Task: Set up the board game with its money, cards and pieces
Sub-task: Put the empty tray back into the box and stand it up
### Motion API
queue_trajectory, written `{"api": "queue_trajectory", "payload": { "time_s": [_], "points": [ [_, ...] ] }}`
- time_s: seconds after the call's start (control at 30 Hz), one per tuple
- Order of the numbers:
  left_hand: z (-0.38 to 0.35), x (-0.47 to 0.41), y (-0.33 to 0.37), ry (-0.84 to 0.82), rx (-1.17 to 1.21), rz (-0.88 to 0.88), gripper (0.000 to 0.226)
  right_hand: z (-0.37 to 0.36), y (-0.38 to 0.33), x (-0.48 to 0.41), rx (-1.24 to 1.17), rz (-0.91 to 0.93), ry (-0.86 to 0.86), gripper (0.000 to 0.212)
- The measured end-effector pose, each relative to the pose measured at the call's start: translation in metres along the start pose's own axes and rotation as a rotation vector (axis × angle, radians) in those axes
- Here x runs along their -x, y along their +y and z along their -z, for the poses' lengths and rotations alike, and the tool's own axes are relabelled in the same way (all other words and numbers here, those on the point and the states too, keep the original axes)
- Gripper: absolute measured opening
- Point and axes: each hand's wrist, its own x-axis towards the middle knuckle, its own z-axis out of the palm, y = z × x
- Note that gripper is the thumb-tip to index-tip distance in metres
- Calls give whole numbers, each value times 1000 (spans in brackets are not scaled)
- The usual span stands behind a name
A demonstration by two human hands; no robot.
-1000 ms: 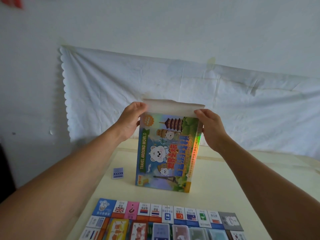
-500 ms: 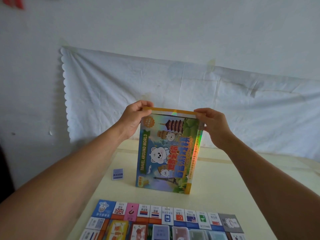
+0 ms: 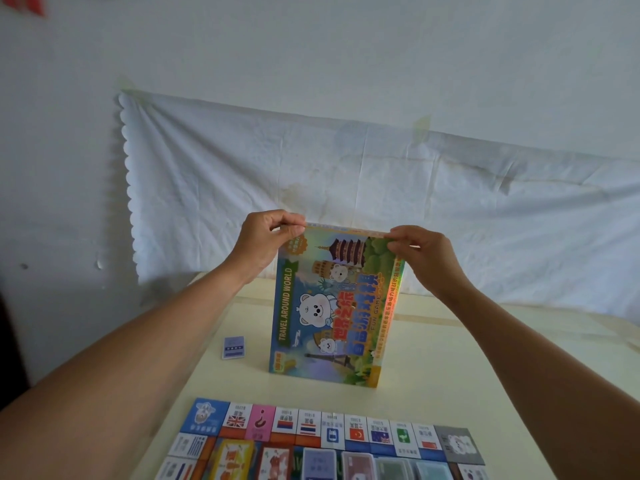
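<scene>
The colourful game box [image 3: 332, 306], printed "TRAVEL AROUND WORLD", stands upright on the pale table [image 3: 450, 368]. My left hand [image 3: 265, 242] pinches its top left corner. My right hand [image 3: 420, 252] pinches its top right corner. The top flap is down and the box looks closed. The game board [image 3: 325, 431] lies flat along the near edge, with flag squares in a row. Several card stacks [image 3: 320, 462] in clear cases sit on the board at the bottom of the view. A small blue card [image 3: 234, 347] lies on the table left of the box.
A white cloth [image 3: 381, 202] hangs on the wall behind the table. The table's left edge runs close to the blue card. Bare tabletop lies to the right of the box.
One second ago the box's white top flap stood open above the box. Both hands have pressed it down and now hold the closed top corners. The box has stayed in place.
</scene>
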Motion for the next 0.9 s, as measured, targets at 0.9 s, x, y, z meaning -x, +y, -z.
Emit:
{"api": "queue_trajectory", "payload": {
  "time_s": [0.9],
  "points": [
    [-27, 109, -103, 73, -36, 856, 38, -43, 105, 111, -247, -1010, 304, 15]
  ]
}}
